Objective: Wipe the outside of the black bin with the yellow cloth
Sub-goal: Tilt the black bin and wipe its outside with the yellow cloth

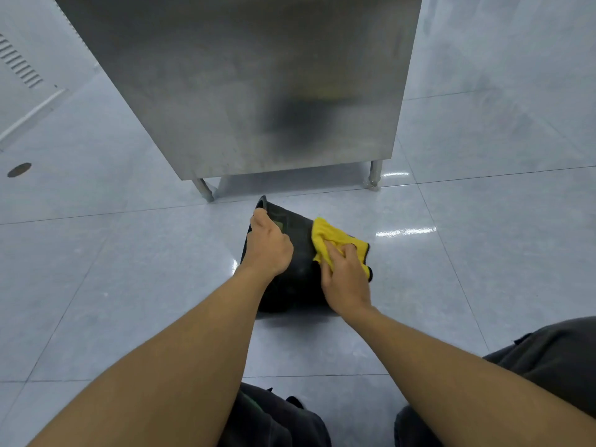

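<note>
Black bin (296, 279) tipped on glossy grey tile floor (129, 253), just before steel cabinet (258, 91); left hand (267, 246) grips rim, right hand (346, 279) presses yellow cloth (325, 233) against its side.

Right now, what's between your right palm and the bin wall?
In the head view, the yellow cloth lies between the right hand and the bin; the left hand grips the rim bare.
</note>
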A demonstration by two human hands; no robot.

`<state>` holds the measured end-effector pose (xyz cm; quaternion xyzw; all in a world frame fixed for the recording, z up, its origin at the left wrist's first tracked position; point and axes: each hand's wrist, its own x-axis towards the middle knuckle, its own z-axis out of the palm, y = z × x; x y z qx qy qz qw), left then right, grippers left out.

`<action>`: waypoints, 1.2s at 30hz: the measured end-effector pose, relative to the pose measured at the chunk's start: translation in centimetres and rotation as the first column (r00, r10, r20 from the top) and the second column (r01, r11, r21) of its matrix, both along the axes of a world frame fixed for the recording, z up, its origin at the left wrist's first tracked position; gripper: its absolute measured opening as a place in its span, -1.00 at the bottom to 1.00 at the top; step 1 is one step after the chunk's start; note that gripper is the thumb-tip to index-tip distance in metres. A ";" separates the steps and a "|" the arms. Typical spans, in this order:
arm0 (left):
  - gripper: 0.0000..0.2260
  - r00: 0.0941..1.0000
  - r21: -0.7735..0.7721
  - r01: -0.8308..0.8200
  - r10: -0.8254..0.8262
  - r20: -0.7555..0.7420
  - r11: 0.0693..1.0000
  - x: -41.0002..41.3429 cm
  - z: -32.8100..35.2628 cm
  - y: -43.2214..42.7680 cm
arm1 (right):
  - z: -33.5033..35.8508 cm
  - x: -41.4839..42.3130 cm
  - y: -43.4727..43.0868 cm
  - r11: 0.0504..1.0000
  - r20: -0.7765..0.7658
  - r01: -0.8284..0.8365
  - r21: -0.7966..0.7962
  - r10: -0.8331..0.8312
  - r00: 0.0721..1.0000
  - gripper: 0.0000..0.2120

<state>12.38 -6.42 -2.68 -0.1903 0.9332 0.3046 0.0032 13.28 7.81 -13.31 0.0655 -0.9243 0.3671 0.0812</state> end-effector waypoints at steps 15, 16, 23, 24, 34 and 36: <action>-0.30 0.998 -0.013 0.006 -0.006 0.061 1.000 0.1 -0.3 0.7 | 3.4 0.7 -3.3 0.949 -0.157 -0.297 -0.102 0.280 0.947 -0.74; -0.35 0.999 0.018 -0.007 0.006 0.031 1.000 0.1 -0.3 0.8 | 3.6 0.7 -3.5 0.944 -0.182 -0.307 -0.120 0.283 0.942 -0.75; -0.52 0.999 0.055 0.024 -0.025 0.022 0.998 0.0 -0.6 0.2 | 0.4 0.1 -0.7 1.000 0.004 -0.024 -0.005 0.024 1.000 -0.55; -0.43 0.998 0.030 0.021 -0.023 0.057 0.999 0.0 -0.6 0.2 | -0.1 0.0 -0.1 0.998 0.074 0.056 0.006 -0.056 0.996 -0.56; -0.30 0.994 0.101 -0.005 -0.006 0.108 0.995 -0.2 -0.7 0.8 | 1.3 0.1 -0.8 0.990 0.109 0.077 -0.121 -0.064 0.992 -0.64; -0.30 0.995 0.087 -0.002 -0.007 0.103 0.996 -0.4 -0.6 0.8 | 2.7 0.0 -2.0 0.979 -0.045 -0.105 -0.175 0.099 0.994 -0.66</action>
